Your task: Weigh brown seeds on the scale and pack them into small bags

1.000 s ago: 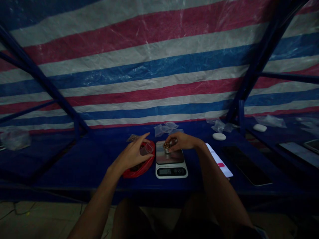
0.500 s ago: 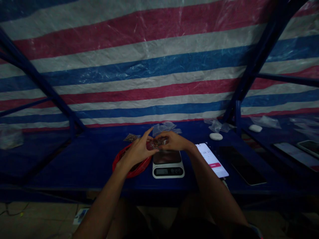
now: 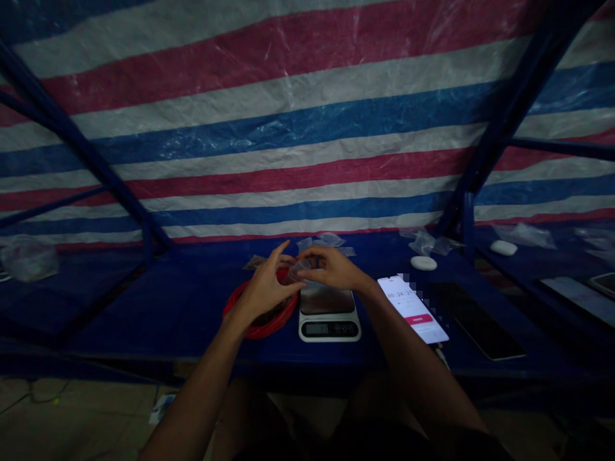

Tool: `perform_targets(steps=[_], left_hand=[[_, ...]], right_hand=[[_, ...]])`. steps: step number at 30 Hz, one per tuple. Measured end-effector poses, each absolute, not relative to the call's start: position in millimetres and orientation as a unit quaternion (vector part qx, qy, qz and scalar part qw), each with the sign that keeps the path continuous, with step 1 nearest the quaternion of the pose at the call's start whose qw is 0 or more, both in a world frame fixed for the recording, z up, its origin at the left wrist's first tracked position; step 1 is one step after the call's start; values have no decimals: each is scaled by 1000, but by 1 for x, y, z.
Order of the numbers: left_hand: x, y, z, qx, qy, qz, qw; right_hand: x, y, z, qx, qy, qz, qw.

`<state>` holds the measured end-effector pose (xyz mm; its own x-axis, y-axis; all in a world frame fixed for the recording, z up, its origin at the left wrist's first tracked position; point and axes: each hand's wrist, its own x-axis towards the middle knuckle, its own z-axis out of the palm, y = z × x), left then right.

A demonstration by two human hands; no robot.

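Note:
My left hand and my right hand meet above the table, both pinching a small clear plastic bag with something dark inside. They hover over the gap between a red bowl on the left and a white digital scale with a steel platform. The bowl holds dark contents, partly hidden by my left hand. The scale's platform is bare.
A lit phone lies right of the scale, a dark phone beyond it. Several clear small bags lie at the back of the blue table. White cases and more bags sit right. A striped tarp hangs behind.
My right hand lifted a small item off the scale and moved left; my left hand brought the clear bag up to meet it. Both hands now hold the bag together.

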<state>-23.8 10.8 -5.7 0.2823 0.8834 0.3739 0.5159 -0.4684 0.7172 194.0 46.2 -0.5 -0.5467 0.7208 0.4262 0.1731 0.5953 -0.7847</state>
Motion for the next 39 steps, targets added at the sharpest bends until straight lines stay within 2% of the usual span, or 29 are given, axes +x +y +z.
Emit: perform_targets(steps=[4, 8, 13, 15, 19, 26, 28, 31, 34, 39], left_hand=[[-29, 8, -3, 764, 458, 389, 237], [-33, 3, 5, 763, 460, 382, 245], [-41, 12, 15, 754, 466, 403, 228], [-42, 25, 19, 739, 463, 439, 217], [-38, 63, 18, 716, 468, 490, 170], [-23, 102, -17, 754, 529, 363, 143], [-25, 105, -23, 750, 543, 351, 141], [-29, 108, -24, 729, 558, 369, 146], [-32, 107, -23, 726, 554, 375, 161], [-32, 101, -26, 746, 530, 364, 171]], right_hand=[[188, 45, 7, -276, -817, 310, 400], [193, 45, 16, -276, -817, 321, 391], [214, 51, 11, -282, -784, 348, 430], [221, 56, 4, -298, -782, 369, 405], [227, 68, -14, -324, -827, 349, 299], [227, 68, -21, -357, -841, 323, 248], [228, 66, -19, -359, -831, 336, 262], [228, 67, -19, -373, -800, 337, 328], [226, 71, -22, -398, -775, 303, 387], [222, 74, -28, -416, -752, 265, 437]])
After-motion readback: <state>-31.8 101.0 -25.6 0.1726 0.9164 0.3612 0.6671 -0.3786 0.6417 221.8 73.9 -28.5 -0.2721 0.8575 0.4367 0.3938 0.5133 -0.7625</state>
